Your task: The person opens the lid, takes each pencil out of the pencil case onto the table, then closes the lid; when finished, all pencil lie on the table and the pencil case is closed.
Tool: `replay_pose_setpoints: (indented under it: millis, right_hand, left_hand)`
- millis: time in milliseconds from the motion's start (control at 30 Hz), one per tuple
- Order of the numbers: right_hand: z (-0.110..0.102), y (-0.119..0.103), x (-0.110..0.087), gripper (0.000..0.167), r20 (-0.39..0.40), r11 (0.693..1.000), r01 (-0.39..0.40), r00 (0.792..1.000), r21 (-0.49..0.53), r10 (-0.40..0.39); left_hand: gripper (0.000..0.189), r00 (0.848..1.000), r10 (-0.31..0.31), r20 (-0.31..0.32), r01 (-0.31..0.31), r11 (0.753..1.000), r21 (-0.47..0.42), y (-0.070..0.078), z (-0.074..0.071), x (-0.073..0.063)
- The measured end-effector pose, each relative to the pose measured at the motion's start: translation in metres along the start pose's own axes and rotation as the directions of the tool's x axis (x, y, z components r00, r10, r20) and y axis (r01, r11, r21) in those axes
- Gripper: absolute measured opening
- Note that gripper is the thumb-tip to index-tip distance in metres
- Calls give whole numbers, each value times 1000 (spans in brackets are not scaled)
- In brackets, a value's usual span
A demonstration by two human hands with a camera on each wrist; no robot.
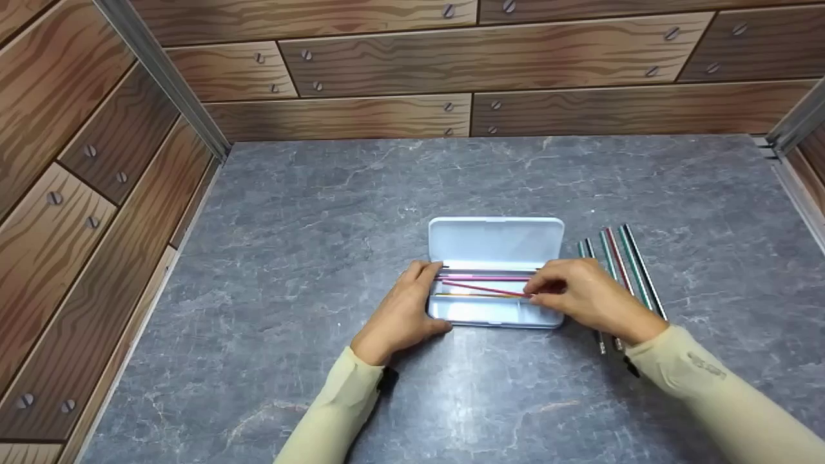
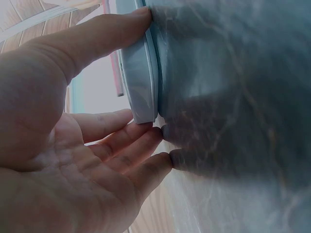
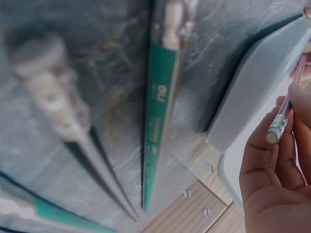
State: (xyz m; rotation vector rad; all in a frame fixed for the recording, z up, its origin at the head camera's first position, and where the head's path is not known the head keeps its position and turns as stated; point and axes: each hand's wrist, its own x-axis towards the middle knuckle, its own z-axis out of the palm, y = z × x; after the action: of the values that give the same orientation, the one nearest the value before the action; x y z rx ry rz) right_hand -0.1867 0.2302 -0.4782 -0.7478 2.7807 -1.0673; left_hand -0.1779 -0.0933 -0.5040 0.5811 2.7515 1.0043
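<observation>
A white plastic pencil case lies open on the table, its lid tipped back. My left hand grips the case's left end, thumb at the front corner and fingers toward the back. In the left wrist view the thumb tip lies on the case's edge. With thumb and fingers my right hand pinches a red pencil near its eraser end, slanted over the tray. Beneath it in the case lie a pink pencil and a yellowish one.
Several pencils, green, red and dark, lie in a loose row right of the case, partly under the right forearm. In the right wrist view a green pencil shows lettering. Wood-patterned walls border the marbled grey table.
</observation>
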Motion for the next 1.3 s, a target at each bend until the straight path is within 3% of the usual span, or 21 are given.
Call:
replay_pose_setpoints:
  millis: [367, 533, 733, 1000, 1167, 1300]
  right_hand:
    - [-16, 18, -32, 16, -137, 994, -67, 987, 85, 78]
    - [-31, 31, -50, 18, -175, 981, -163, 968, 105, 179]
    - [-49, 49, -70, 25, -227, 945, -268, 924, 188, 307]
    - [-68, 74, -97, 25, -285, 890, -315, 866, 329, 412]
    - [-77, 85, -108, 20, -322, 876, -352, 830, 330, 455]
    - [-81, 92, -113, 15, -356, 856, -418, 784, 304, 510]
  left_hand:
    - [101, 1000, 9, -5, -9, 1000, -6, -1, 2, -1]
    - [101, 1000, 5, -5, -5, 1000, -3, 0, 2, -1]
    - [101, 1000, 0, -2, 0, 1000, -10, 1, 1, 0]
    - [103, 1000, -8, 3, 8, 1000, -14, 3, 1, 0]
    - [103, 1000, -7, 4, 7, 1000, -12, 3, 0, 0]
    - [102, 1000, -19, 9, 19, 1000, -15, 3, 1, 0]
